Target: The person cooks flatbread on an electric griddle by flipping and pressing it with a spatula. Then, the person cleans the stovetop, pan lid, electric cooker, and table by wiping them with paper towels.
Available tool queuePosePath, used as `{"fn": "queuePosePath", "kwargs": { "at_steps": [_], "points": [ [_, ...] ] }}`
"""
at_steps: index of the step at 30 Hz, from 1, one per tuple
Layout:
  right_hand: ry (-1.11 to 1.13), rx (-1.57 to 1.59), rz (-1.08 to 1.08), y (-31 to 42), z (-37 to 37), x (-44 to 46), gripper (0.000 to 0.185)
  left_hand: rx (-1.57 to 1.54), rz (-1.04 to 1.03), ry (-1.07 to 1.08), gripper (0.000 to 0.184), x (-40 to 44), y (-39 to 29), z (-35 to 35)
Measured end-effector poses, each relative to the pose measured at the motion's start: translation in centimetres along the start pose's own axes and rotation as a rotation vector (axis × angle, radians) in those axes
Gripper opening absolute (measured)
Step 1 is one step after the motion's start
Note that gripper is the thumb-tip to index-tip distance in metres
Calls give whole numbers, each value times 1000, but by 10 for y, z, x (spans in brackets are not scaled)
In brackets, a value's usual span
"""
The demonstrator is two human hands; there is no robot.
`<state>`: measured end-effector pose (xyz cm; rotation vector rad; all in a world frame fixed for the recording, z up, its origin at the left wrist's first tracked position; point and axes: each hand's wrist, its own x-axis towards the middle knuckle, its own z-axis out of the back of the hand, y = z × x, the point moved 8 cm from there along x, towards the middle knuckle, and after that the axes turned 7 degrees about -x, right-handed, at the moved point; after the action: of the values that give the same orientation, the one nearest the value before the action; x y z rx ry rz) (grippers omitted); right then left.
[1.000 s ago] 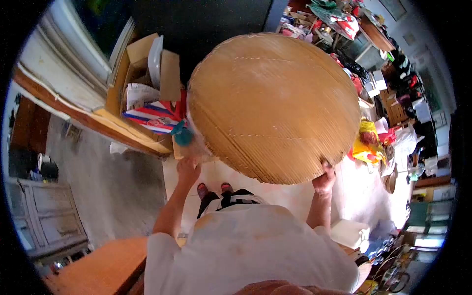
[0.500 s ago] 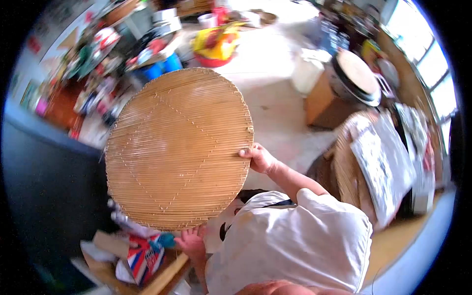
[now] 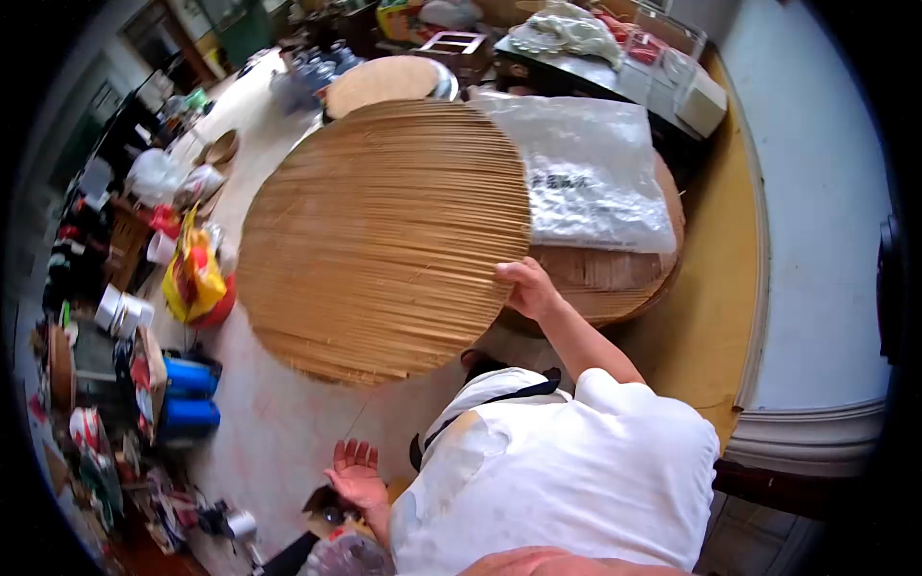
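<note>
A large round mat of thin stalks [image 3: 384, 245] is held up in front of me, tilted. My right hand [image 3: 528, 288] grips its right edge, thumb on the near face and the other fingers behind it. Low down and apart from the mat, my left hand [image 3: 357, 474] is open, palm up with its fingers spread, holding nothing. Behind the held mat, a printed clear plastic bag [image 3: 600, 178] lies on another round stalk mat [image 3: 610, 280], which is partly hidden.
A round board [image 3: 381, 84] rests on a container beyond the mat. Left on the floor are a red tub with a yellow bag [image 3: 195, 278] and blue containers [image 3: 189, 396]. A loaded black table [image 3: 567, 75] stands at the back, beside a pale wall [image 3: 816, 211].
My view has swung to the right, and the mat is now over by the bagged stack with its other face showing. My left hand has come away from the mat's lower edge.
</note>
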<state>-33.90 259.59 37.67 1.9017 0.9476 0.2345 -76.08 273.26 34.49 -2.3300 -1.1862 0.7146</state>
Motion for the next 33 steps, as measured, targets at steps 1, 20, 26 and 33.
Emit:
{"fn": "queuePosePath", "kwargs": {
  "at_steps": [1,20,26,33],
  "points": [
    [-74,40,35,26,8,-5,15,-7,45,0,58,17,6,-5],
    [-642,199,265,101,219,-23,15,228,332,78,50,164,106,-125],
    [-683,80,301,89,244,-49,32,253,385,123,48,156,99,-106],
    [-782,0,296,31,190,-180,39,262,524,286,44,124,105,-65]
  ]
}}
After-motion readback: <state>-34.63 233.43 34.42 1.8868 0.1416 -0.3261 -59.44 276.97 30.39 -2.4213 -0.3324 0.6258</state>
